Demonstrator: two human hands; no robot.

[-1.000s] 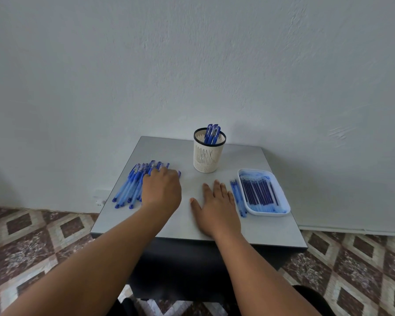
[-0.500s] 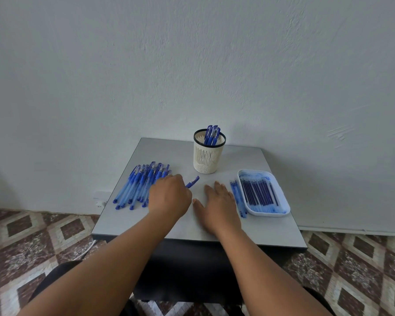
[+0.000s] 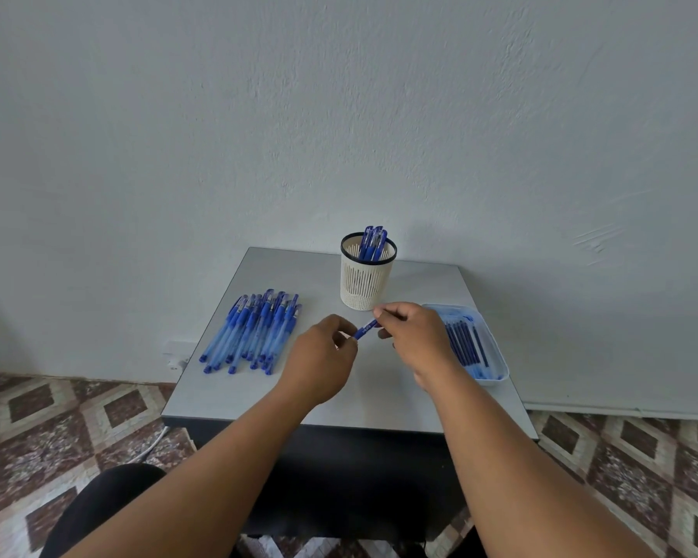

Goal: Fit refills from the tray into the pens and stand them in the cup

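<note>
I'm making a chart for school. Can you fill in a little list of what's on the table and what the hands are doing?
table: grey table against a white wall
cup: white slotted cup at the back, a few blue pens standing in it
pile: blue pens lying on the left
tray: white tray on the right with dark refills
left hand: left hand pinches one end of a pen
right hand: right hand pinches the other end
pen: held above the table, in front of the cup

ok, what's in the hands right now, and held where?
One blue pen, held by both hands: the left hand pinches its lower end, the right hand grips its upper end. The middle of the pen shows between the fingers.
</note>
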